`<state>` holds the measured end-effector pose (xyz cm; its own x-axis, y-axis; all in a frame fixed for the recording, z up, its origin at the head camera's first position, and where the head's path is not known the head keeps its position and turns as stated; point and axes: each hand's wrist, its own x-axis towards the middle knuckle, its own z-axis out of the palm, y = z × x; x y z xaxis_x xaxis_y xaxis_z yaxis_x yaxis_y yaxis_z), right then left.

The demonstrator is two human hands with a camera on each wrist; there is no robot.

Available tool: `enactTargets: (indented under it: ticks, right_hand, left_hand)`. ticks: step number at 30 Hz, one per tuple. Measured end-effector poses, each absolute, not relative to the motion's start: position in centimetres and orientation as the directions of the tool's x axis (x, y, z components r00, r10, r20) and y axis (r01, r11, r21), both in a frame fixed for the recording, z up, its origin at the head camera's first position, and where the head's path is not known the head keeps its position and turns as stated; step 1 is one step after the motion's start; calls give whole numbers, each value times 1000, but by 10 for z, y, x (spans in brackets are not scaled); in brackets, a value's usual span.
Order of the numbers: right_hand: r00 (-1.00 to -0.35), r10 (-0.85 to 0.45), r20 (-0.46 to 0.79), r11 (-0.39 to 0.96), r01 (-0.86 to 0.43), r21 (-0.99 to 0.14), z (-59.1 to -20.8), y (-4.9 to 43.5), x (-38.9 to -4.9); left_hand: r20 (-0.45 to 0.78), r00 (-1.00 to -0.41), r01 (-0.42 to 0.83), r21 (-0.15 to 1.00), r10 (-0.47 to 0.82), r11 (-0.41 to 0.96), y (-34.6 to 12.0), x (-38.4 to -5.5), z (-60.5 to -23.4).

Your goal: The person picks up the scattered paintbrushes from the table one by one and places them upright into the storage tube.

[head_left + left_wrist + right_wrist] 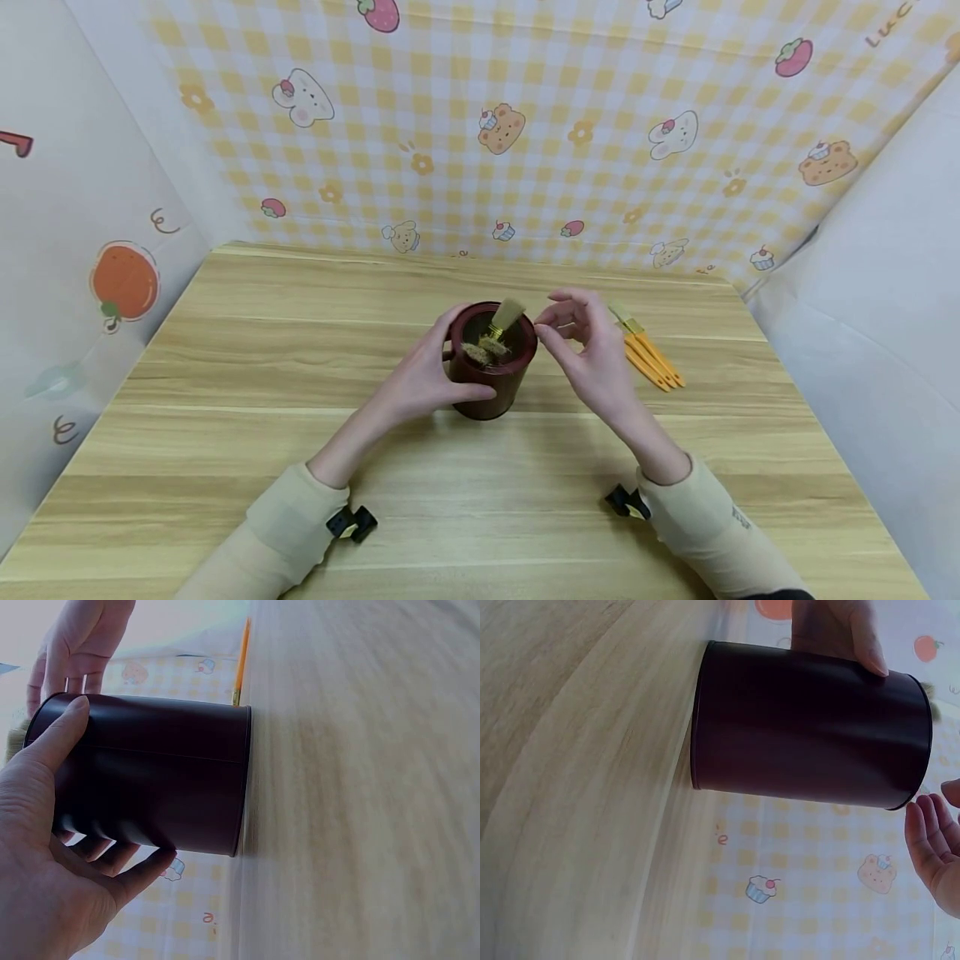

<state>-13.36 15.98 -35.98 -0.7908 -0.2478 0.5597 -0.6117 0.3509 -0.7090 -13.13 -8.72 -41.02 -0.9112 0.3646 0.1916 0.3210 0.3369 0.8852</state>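
A dark red cylindrical canister (487, 400) stands upright on the table. My left hand (423, 375) grips it from the left, thumb across the near side and fingers around the far side, as the left wrist view shows. Inside the canister are brushes, bristles up; one brush head (507, 314) rises above the rim while others (477, 353) sit lower. At the right side of the rim is my right hand (596, 354), its fingers loosely bent and holding nothing. In the right wrist view the fingertips (915, 814) are right by the rim.
Several brushes with orange handles (654, 358) lie together on the wooden table (225, 400), to the right beyond my right hand. A yellow checked cloth (450, 192) hangs behind the table, and pale sheets stand at both sides.
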Motion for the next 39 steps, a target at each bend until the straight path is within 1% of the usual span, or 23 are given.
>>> enactTargets:
  ticks: [8, 15, 19, 24, 30, 35, 39]
  right_hand:
    - [-813, -195, 549, 320, -582, -748, -354, 168, -140]
    - [-831, -161, 533, 295, -555, -778, -350, 185, -153]
    - [-857, -140, 497, 301, -515, -803, -350, 196, -161]
    - [-884, -136, 447, 364, -464, -807, -352, 208, -171]
    - [-916, -146, 372, 473, -395, -787, -356, 224, -182]
    - [-949, -183, 257, 580, -315, -751, -360, 241, -191]
    - [-963, -219, 157, 642, -264, -720, -362, 253, -197]
  left_hand:
    - [189, -913, 319, 884, 362, 343, -87, -131, -411]
    - [199, -910, 330, 878, 363, 345, -88, -131, -412]
    - [202, -909, 333, 878, 365, 344, -88, -131, -412]
    - [200, -908, 330, 881, 367, 338, -87, -131, -412]
    - [194, -909, 325, 884, 368, 337, -87, -132, -412]
    - [193, -909, 326, 881, 369, 344, -87, -132, -411]
    - [201, -906, 336, 878, 372, 342, -88, -132, -412]
